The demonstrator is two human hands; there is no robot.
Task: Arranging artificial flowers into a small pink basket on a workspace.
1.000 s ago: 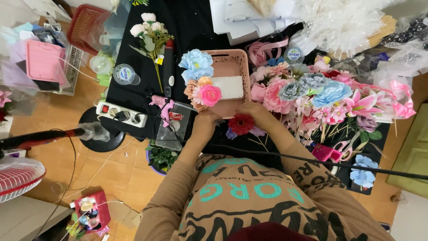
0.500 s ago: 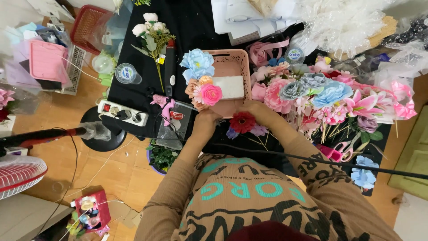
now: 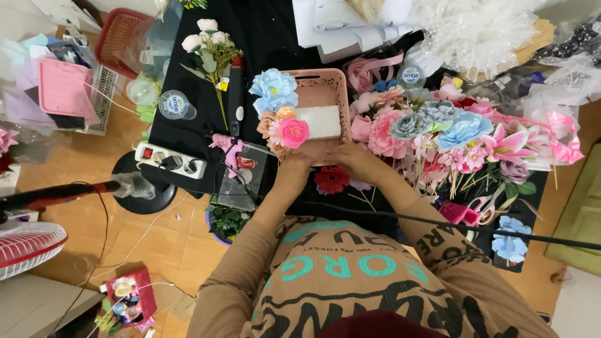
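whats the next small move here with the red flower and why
Probably lift the red flower up into the pink basket. Both hands, left hand and right hand, sit at the basket's near edge right above it, and the white foam block inside shows bare space beside the flowers already placed.

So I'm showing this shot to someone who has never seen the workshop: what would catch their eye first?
Most likely the heap of pink, blue and grey artificial flowers at the right of the black table. Next, the pink basket in the middle, with a white foam block inside and a blue flower and a bright pink flower at its left edge. Both hands, left and right, meet at its near rim above a red flower.
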